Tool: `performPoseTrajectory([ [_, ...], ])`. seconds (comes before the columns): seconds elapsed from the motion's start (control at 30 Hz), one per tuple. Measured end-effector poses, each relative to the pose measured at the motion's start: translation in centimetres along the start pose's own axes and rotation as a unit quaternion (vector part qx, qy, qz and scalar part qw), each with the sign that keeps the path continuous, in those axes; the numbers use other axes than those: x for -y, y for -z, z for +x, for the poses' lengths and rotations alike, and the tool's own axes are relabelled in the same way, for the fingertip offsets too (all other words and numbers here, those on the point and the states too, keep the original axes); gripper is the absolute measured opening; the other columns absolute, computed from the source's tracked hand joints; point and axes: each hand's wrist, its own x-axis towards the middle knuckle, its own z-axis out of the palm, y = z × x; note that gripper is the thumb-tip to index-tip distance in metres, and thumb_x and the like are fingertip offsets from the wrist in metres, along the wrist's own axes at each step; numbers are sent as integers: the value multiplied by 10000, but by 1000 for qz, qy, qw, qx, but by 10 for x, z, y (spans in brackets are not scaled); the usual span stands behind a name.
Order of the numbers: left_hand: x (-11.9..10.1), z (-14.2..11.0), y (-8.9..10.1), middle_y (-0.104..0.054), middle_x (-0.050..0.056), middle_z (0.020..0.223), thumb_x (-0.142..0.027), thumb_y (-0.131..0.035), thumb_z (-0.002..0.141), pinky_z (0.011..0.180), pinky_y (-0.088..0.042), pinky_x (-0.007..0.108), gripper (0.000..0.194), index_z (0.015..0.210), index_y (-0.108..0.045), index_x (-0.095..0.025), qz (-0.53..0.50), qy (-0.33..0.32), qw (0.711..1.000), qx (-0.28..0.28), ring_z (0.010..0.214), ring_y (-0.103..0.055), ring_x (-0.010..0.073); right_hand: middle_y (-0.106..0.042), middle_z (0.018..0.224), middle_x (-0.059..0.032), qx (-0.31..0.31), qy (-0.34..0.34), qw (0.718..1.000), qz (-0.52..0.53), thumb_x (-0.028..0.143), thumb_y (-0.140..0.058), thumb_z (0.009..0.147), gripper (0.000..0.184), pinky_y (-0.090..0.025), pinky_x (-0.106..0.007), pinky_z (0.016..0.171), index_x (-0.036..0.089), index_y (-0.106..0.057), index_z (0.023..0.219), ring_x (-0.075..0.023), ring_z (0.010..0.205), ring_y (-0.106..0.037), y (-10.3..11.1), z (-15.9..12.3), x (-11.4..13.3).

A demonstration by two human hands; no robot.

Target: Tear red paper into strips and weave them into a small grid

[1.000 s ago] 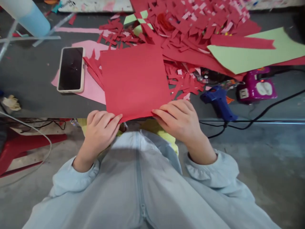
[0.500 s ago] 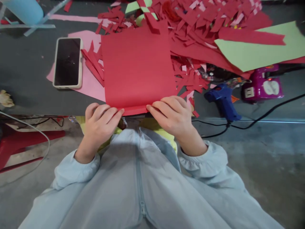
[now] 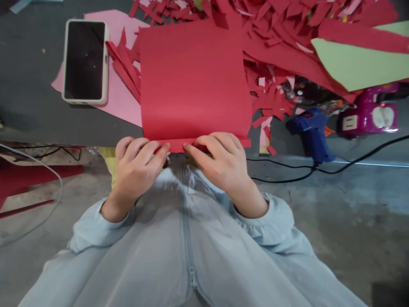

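A large sheet of red paper (image 3: 194,81) lies on the dark table in front of me, its near edge turned up into a narrow folded strip. My left hand (image 3: 139,164) pinches the left part of that fold between thumb and fingers. On the fold's middle and right, my right hand (image 3: 220,157) has its fingers curled over the strip, the thumb tip near the centre. Both thumbs point toward each other with a short stretch of the strip showing between them. The fold's right end sticks out past my right hand.
A phone (image 3: 85,62) rests on pink paper (image 3: 123,104) at left. Heaped red paper strips (image 3: 275,25) and green paper (image 3: 348,64) lie behind and to the right. A blue glue gun (image 3: 311,132), its cord, and a purple device (image 3: 369,113) are at right. A red chair (image 3: 38,179) stands below left.
My right hand has slid left along the fold toward my left hand, uncovering the fold's right end. The view has shifted closer to the table. Both hands stay on the paper.
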Motion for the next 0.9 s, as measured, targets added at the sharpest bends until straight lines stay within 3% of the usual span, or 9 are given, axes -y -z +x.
performPoseTrajectory([
  [0.2,-2,-3,-3,-773,-15,975,-217,-672,931,837,-418,453,210,1115,-671,-319,-62,42,997,-3,889,-651,215,-719,885,-65,-4,-93,993,73,252,-567,997,208,-446,-366,758,235,-743,887,-204,836,-557,-2,8,15],
  [0.37,-7,-7,-3,-765,-17,1001,-222,-695,920,860,-458,465,279,1167,-665,-347,-77,84,993,-21,929,-669,216,-682,826,-68,33,-160,980,113,368,-572,996,271,-440,-374,755,220,-733,836,-208,787,-522,3,19,17],
  [0.47,-15,-11,2,-769,16,1038,-200,-701,904,898,-474,451,420,1297,-630,-328,-39,100,993,-47,998,-672,239,-674,797,-54,49,-171,975,133,360,-604,979,250,-436,-369,761,210,-734,827,-199,762,-529,6,25,15],
  [0.57,-25,-16,8,-783,19,950,-164,-729,871,892,-463,408,379,1230,-678,-273,-35,72,994,-80,950,-672,224,-679,792,-46,75,-179,969,152,348,-634,961,217,-437,-370,774,208,-735,828,-201,771,-547,9,30,12],
  [0.7,-37,-20,8,-805,-10,987,-161,-683,909,938,-449,324,258,1160,-702,-216,-33,64,995,-69,943,-704,171,-691,822,-46,133,-202,958,156,321,-642,953,183,-440,-379,804,215,-735,835,-211,810,-571,15,39,9],
  [0.9,-44,-22,1,-796,-14,1134,-147,-621,925,1069,-386,298,292,1206,-666,-213,-2,96,995,-28,1036,-731,154,-705,848,-67,214,-197,945,149,269,-626,953,179,-433,-372,801,191,-727,827,-223,840,-581,21,52,5],
])
